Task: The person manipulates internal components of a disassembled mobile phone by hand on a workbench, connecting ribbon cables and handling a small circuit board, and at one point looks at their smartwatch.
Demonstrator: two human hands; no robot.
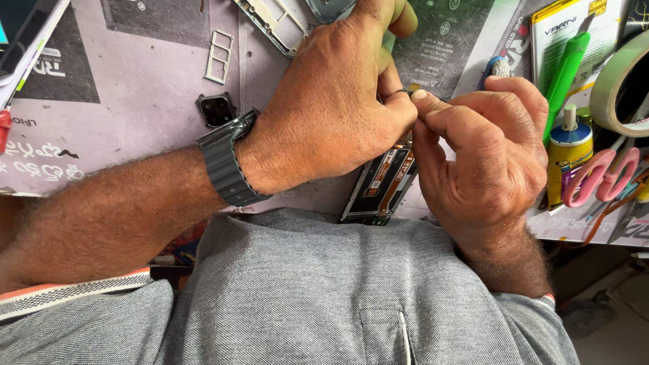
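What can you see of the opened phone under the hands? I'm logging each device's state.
The opened phone lies tilted on the work mat, its back cover off. Inside show a black frame, orange-brown flex cables and dark shielding. Its upper part is hidden beneath the left hand and right hand, which meet above it pinching something small. Its lower end sits by the table edge, near the grey shirt.

A phone repair bench: opened phone (382, 186), loose camera module (216, 110), SIM tray (220, 57), scissors (598, 177), tape roll (618, 84).

- Opened phone (382, 184), back cover off, dark inner boards and orange flex strip exposed
- Lies tilted at table edge, upper half hidden beneath both hands
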